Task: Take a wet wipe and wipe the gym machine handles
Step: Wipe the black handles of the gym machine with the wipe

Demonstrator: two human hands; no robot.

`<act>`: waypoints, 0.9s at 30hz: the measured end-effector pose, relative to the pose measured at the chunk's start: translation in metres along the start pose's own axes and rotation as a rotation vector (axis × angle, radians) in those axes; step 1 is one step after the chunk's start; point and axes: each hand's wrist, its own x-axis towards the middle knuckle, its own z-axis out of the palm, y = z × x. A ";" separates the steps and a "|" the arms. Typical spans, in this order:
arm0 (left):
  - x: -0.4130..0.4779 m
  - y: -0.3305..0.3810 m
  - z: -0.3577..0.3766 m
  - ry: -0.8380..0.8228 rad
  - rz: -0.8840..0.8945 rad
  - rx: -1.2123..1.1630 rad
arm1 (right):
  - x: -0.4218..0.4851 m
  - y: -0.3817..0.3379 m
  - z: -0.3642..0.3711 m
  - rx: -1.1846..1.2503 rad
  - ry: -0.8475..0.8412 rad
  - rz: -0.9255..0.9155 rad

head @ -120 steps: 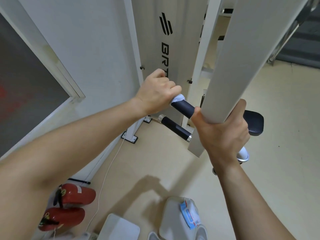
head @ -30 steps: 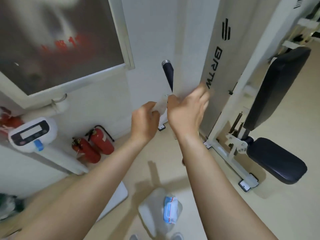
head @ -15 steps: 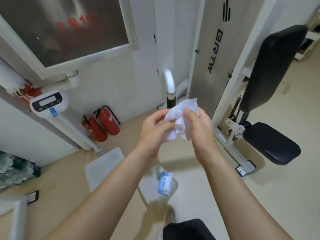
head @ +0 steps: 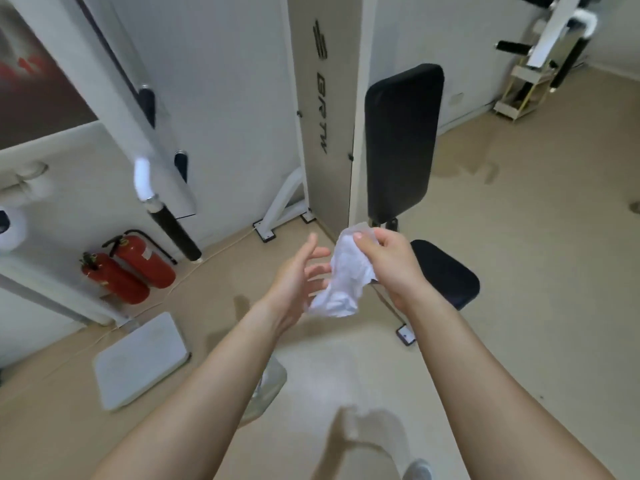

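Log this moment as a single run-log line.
right hand: pinches crumpled white wet wipe | left hand: open beside wipe, contact unclear | black cylindrical machine handle: left of both hands, untouched

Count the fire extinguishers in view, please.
2. The right fire extinguisher and the left fire extinguisher sit side by side on the floor against the wall, left of view. Others may be hidden.

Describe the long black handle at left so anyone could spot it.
Find the slanted white arm left of the logo panel. At its lower end hangs the handle, beside two red extinguishers. Unlike the stubby grips above, it is long, with a silver collar.
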 end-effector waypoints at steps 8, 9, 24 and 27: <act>0.061 -0.002 0.245 -0.059 0.129 0.114 | 0.068 -0.006 -0.237 -0.207 -0.053 -0.058; 0.073 0.002 0.265 -0.044 0.128 0.122 | 0.079 -0.008 -0.263 -0.218 -0.035 -0.060; 0.359 0.109 0.514 -0.161 0.226 0.270 | 0.346 -0.011 -0.584 -0.381 0.183 -0.173; 0.413 0.142 0.559 -0.310 0.211 0.235 | 0.402 -0.020 -0.646 -0.382 0.205 -0.138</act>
